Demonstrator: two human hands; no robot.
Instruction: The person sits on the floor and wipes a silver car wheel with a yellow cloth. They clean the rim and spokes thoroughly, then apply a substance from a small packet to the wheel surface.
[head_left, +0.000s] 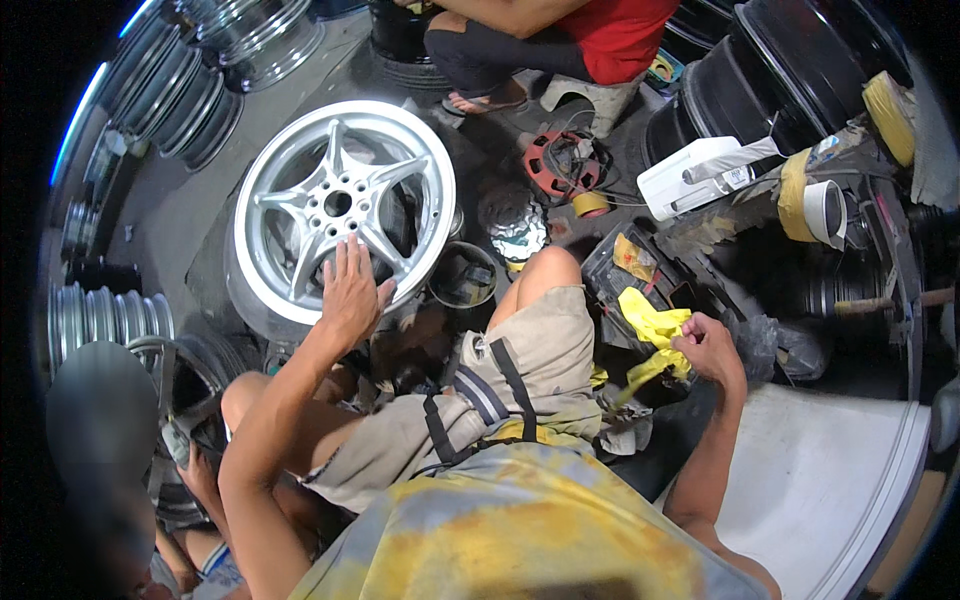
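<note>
A silver alloy wheel (268, 160) with five spokes lies face up in front of me. My left hand (352, 298) rests with its fingers stretched out on the near side of the wheel, at a spoke below the hub. Out to my right, my right hand (708, 347) pinches a crumpled bright yellow strip (652, 322). I cannot tell whether the strip is cloth or tape. It hangs down beside a dark toolbox-like case (612, 272) that has a torn tan piece (634, 258) on it.
A bucket (465, 275) stands right of the wheel, near a red reel (563, 165) and a tape roll (590, 205). Dark rims (760, 80) and a white bottle (685, 178) are at the right. Co-workers sit ahead in red (625, 40) and at the lower left, holding a grey wheel (160, 385).
</note>
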